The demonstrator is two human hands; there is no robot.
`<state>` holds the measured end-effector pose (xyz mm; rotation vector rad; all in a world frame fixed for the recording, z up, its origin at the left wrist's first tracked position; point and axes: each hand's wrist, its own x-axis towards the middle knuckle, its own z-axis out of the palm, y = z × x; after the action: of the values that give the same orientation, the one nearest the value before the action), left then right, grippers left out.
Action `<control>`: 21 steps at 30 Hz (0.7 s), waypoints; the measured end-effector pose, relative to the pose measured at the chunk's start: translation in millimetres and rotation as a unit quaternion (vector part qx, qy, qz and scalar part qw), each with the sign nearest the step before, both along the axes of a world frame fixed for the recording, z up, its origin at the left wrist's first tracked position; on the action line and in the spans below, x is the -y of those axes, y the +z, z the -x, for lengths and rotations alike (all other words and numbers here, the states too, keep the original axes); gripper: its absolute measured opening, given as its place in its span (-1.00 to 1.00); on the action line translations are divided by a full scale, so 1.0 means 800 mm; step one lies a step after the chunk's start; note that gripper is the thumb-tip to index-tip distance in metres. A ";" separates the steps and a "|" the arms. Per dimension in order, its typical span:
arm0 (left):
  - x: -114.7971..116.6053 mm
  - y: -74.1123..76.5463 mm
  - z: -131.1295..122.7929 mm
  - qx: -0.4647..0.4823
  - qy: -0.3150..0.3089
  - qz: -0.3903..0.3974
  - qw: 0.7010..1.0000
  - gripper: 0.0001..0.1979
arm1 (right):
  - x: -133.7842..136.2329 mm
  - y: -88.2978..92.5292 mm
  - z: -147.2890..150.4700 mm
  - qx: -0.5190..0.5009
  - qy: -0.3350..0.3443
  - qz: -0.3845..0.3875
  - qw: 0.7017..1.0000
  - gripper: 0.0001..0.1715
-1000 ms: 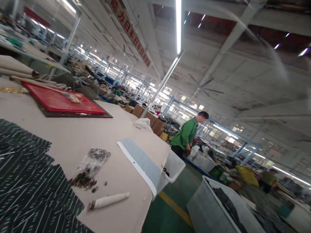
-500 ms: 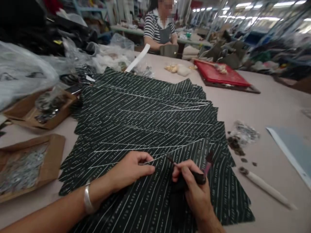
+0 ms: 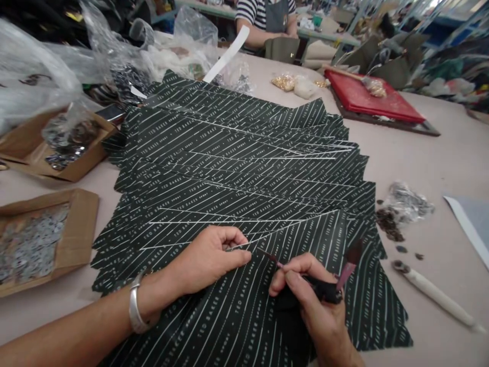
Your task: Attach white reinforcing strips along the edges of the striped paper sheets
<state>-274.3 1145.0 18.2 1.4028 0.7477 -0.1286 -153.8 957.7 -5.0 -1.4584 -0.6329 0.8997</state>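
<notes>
A fanned stack of dark green fabric pieces [image 3: 244,168] with white diagonal stripes covers the middle of the table. My left hand [image 3: 208,260], wearing a silver bracelet, pinches the edge of the nearest piece, fingers closed on it. My right hand [image 3: 315,306] is closed around a small black tool [image 3: 324,290] with a thin pinkish tip that points at the same edge, close to my left fingertips.
Cardboard boxes of small metal parts [image 3: 42,244] sit at the left. A white-handled tool [image 3: 435,295] and a bag of dark fasteners [image 3: 401,209] lie at the right. A red tray [image 3: 370,99] is at the back right. A person in a striped shirt [image 3: 263,15] sits at the far side.
A second ago the view pointed up at the hall and ceiling; it has swung down onto the table. Since half a second ago both hands have stayed at the fabric edge, barely shifting.
</notes>
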 end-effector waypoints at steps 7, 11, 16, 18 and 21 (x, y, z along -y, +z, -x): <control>0.003 0.003 0.000 0.006 0.009 -0.001 1.000 -0.79 | 0.002 0.006 0.000 0.022 0.025 0.023 0.999 -0.81; 0.005 -0.002 0.003 0.011 0.021 -0.018 1.000 -0.79 | 0.001 0.001 -0.001 0.044 0.018 0.008 0.999 -0.79; 0.008 -0.008 0.004 0.017 0.029 -0.037 0.999 -0.82 | 0.004 -0.006 -0.002 0.053 0.024 0.006 0.998 -0.80; 0.009 -0.006 0.003 0.019 0.031 -0.039 0.999 -0.83 | 0.005 -0.007 -0.002 0.054 0.025 0.004 0.998 -0.80; 0.009 -0.004 0.002 0.021 0.036 -0.039 0.998 -0.84 | 0.006 -0.007 -0.002 0.053 0.024 0.001 0.998 -0.80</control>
<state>-275.6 1137.6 15.4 1.4451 0.7740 -0.0130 -152.4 953.1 -11.0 -1.5058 -0.7473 0.8649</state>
